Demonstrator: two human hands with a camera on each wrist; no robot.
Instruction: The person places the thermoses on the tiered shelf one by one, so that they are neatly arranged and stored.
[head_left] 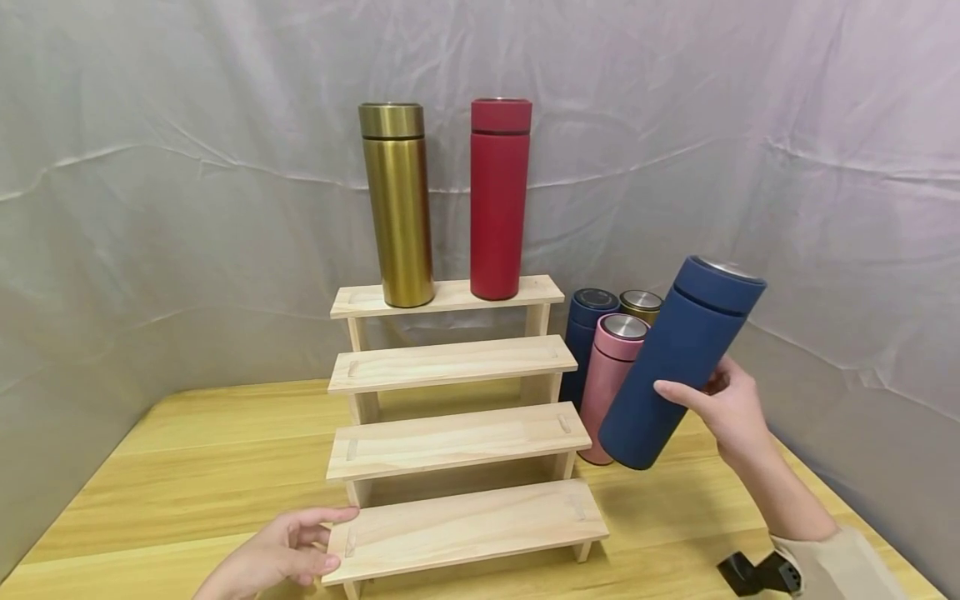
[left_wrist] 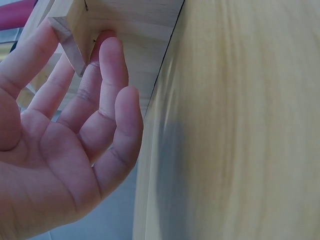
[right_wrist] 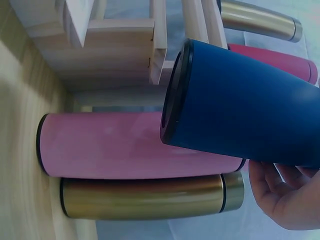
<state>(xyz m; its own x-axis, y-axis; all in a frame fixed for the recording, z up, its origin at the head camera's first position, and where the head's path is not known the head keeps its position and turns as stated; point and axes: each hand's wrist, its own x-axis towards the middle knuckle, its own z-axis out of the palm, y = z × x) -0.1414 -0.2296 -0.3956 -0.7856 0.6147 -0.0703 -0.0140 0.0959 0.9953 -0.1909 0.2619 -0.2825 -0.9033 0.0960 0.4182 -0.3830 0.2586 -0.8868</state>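
My right hand (head_left: 731, 408) grips a dark blue thermos bottle (head_left: 678, 367), tilted with its lid up and to the right, raised off the table. In the right wrist view the blue bottle's dark-rimmed base overlaps a pink bottle. At the left, my left hand (head_left: 281, 550) holds the end of the lowest step of a wooden four-step display stand (head_left: 468, 529), thumb at the front corner and index finger at the back. On the top step stand a gold bottle (head_left: 400, 217) and a red bottle (head_left: 500, 208), both upright.
Right of the stand, a pink bottle (head_left: 609, 392), another blue bottle (head_left: 581, 342) and a second gold bottle (head_left: 641, 302) stand close together on the wood-grain table (head_left: 202, 467). A grey cloth (head_left: 247, 167) hangs behind and along the sides.
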